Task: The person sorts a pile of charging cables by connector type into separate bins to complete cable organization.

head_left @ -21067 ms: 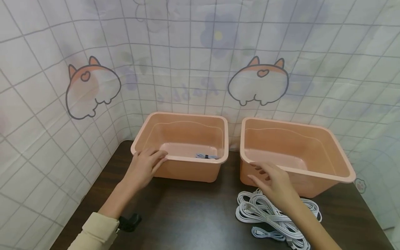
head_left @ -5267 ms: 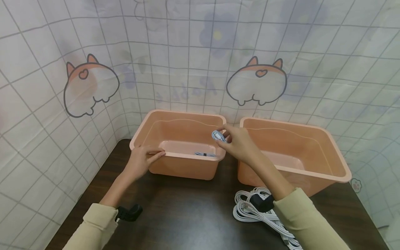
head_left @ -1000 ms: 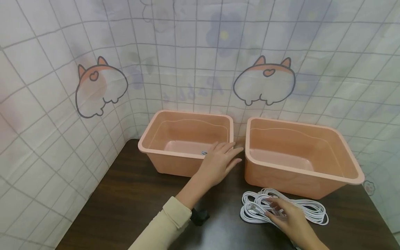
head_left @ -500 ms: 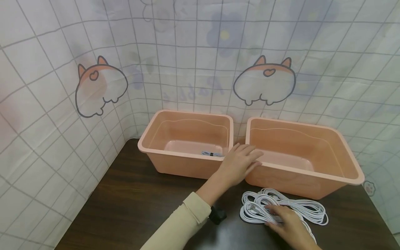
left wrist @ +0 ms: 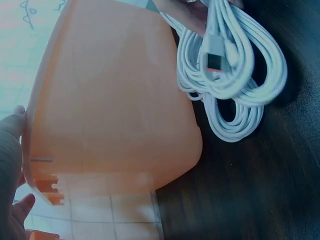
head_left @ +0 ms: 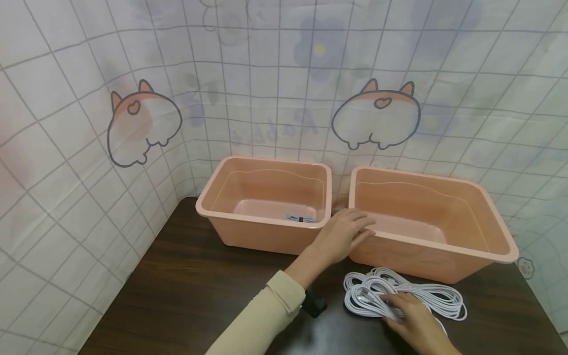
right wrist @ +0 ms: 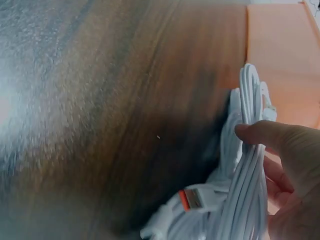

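Observation:
My right hand (head_left: 417,323) pinches a coiled white USB cable (right wrist: 245,185) between thumb and fingers, as the right wrist view shows. A USB plug (right wrist: 197,198) with an orange-red insert sticks out beside the coil. More coiled white cable (head_left: 443,300) lies on the table behind that hand. My left hand (head_left: 343,231) rests on the near left corner of the right bin (head_left: 426,259), its fingers laid over the rim. In the left wrist view the fingertips (left wrist: 19,111) touch that bin's edge.
Left of that bin stands a second peach bin (head_left: 262,234), holding a small blue-white cable bundle (head_left: 301,218) with a black tie. Both bins stand near a wall sheet (head_left: 284,98) with a grid print. Dark wooden table (head_left: 186,286) surface lies in front.
My left hand has moved right from the left bin to the right bin's corner. My right hand, earlier loose over the white cables, now grips a coil and lifts it slightly.

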`<state>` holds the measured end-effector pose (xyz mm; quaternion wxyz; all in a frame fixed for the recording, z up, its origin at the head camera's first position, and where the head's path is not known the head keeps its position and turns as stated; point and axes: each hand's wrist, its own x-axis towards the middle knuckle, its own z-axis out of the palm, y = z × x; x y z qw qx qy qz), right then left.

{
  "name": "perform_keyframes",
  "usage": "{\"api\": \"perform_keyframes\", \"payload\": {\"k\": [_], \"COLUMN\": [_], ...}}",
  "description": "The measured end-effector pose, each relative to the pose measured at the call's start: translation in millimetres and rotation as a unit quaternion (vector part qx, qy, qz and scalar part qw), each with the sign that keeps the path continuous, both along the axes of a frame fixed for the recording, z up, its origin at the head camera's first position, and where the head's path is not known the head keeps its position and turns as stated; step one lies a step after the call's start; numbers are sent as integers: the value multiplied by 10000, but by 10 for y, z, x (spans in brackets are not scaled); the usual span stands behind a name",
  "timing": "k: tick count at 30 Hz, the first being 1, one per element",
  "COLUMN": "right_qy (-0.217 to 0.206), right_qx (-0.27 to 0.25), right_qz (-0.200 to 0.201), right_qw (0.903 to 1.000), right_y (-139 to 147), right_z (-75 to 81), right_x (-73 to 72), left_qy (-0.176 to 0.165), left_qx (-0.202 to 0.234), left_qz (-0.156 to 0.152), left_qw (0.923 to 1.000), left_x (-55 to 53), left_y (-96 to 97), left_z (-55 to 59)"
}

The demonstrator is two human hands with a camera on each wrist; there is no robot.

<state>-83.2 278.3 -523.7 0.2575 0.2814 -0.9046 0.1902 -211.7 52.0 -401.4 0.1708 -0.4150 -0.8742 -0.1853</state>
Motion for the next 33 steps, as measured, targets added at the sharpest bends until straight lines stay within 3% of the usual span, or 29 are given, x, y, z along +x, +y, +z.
{"api": "perform_keyframes", "payload": {"k": [12,24,28,33], "right_qy": [-704,-567,-472,-248], "right_qx": [50,19,-129,-494], "right_qz": [-287,-206,-218,38], "right_qw": [9971,9982,9986,9985], "right_y": [169,318,377,466], "right_z": [314,591,695,788], "right_x": [112,107,107,61], "left_qy": [-244,-282,-321,-352], "left_qx": [4,-32,-21,-38], "left_qz": [-230,-315,-306,-238], "left_qw": [9994,9991,9990,9991], "left_x": [-16,-19,-22,-24], "left_y": [-34,-38,-36,-36], "left_z": [-40,-41,-48,-53]}}
